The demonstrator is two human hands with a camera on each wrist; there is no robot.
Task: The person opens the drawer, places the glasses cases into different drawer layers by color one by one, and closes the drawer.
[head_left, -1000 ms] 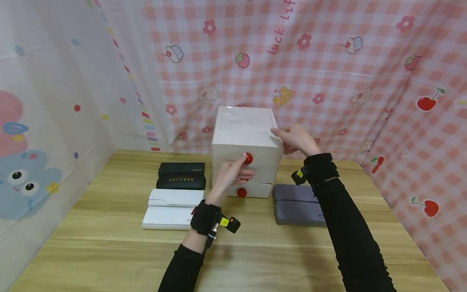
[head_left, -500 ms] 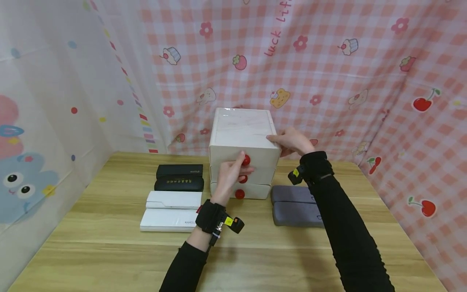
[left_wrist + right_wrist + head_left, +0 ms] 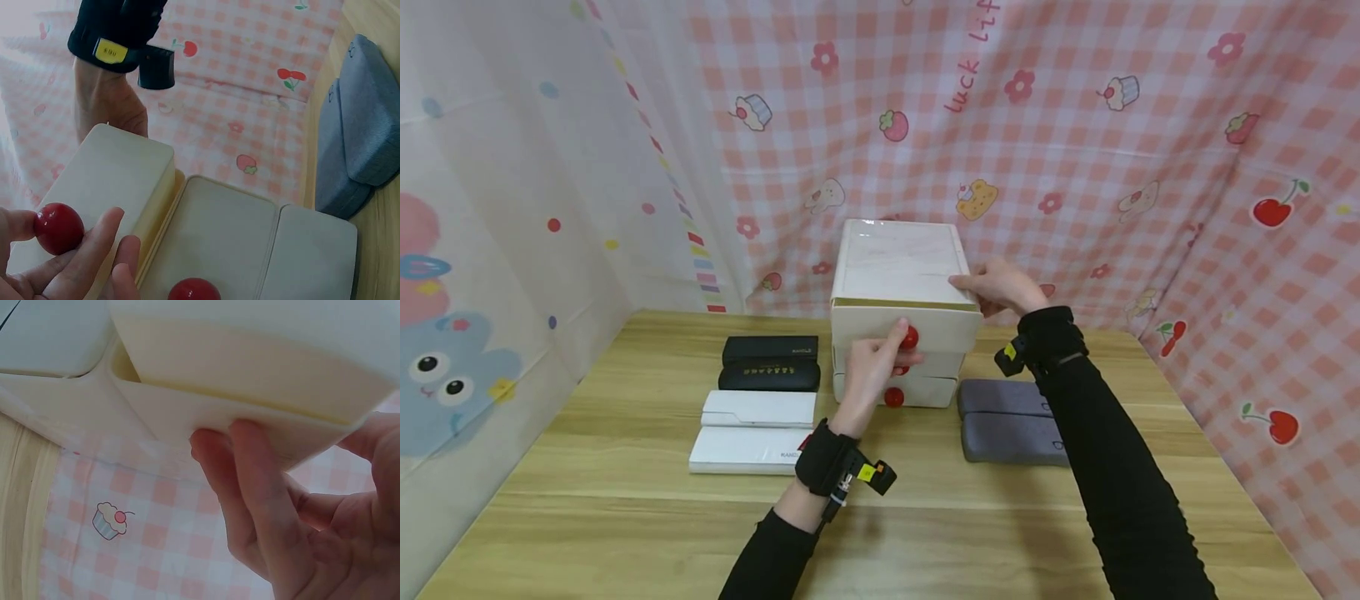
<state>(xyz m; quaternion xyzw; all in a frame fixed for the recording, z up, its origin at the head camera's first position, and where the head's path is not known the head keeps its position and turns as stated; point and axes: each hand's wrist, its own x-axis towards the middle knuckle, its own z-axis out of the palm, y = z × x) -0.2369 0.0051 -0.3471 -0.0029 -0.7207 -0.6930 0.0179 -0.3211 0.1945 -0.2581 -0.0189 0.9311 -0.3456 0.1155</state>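
Left hand has the red knob pinched, top drawer poking out a bit. Right hand grips the edge of the white cabinet, which sits toward the back of the wooden surface.

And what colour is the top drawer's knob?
Shiny red; the knob shows best in the left wrist view.

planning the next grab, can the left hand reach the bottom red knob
Probably yes: the left hand holds the top knob, but once released, nothing appears to block the bottom knob.
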